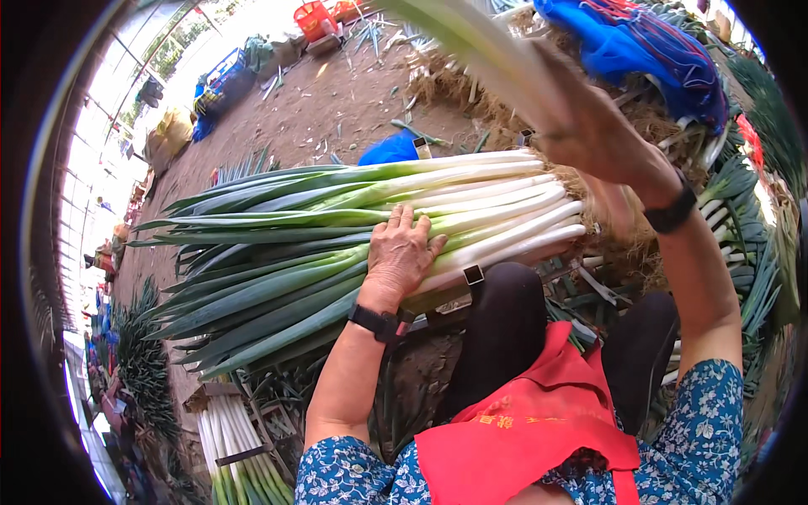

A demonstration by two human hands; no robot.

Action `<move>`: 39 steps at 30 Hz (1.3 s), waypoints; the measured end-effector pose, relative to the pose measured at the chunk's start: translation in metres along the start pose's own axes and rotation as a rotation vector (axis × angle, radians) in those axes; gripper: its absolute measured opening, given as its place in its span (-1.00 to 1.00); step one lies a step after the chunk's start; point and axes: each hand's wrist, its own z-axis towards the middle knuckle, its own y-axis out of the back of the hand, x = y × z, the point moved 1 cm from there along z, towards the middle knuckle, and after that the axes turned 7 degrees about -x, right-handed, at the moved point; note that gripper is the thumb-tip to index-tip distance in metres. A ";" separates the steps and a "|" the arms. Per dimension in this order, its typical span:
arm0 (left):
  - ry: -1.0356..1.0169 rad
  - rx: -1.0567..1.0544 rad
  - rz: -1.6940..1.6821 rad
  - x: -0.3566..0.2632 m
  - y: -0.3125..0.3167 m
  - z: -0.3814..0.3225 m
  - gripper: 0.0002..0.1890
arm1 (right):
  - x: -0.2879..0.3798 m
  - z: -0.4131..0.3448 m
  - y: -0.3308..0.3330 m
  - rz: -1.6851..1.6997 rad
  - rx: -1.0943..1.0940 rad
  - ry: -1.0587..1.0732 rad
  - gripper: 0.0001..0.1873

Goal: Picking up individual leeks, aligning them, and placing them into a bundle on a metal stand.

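Observation:
A broad heap of long green onions point(486, 189) lies across a low stand in front of me, dark leaves to the left, white stalks and brown roots to the right. My left hand point(404, 252) rests flat on the middle of the heap, where green turns to white, gripping nothing. Raised above the root end, my right hand point(587, 120) grasps the white part of a single large green onion point(486, 57). That stalk is blurred and runs off the top of the picture. Square metal tube ends point(473, 274) of the stand show beside the heap.
A bound bundle of green onions point(237, 435) sits in a rack at lower left. Blue netting point(656, 57) covers a pile at upper right. Trimmed roots point(442, 82) litter the dirt floor. A red bucket point(314, 20) and a blue crate point(222, 72) stand farther off.

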 end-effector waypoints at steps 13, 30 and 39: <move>0.054 -0.210 -0.374 0.009 0.019 -0.001 -0.74 | -0.059 -0.057 -0.168 -0.133 0.503 -0.270 -0.43; -0.144 0.046 0.171 0.026 0.077 0.016 -0.46 | -0.067 -0.116 -0.117 0.111 0.160 -0.170 -0.62; -0.063 0.016 -0.262 0.023 0.029 0.032 -0.59 | -0.096 -0.121 -0.159 0.095 0.230 -0.367 -0.81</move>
